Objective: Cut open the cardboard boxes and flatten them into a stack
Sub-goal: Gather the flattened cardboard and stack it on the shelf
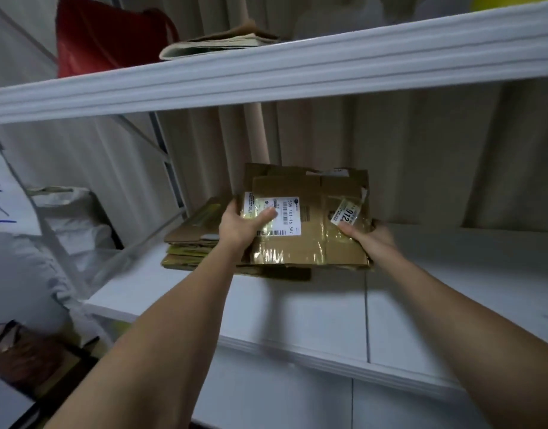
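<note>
Evidently light and stiff, the flattened box [306, 224] sits atop the stack [189, 246]; left hand [240, 226] and right hand [373, 236] pinch its side edges, the sensible grip.

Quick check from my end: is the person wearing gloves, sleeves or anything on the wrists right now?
No. Both hands, the left hand and the right hand, are bare, with no gloves. Both forearms are uncovered as far as the frame shows, no sleeve in view. No watch, band or ring is visible.
</note>
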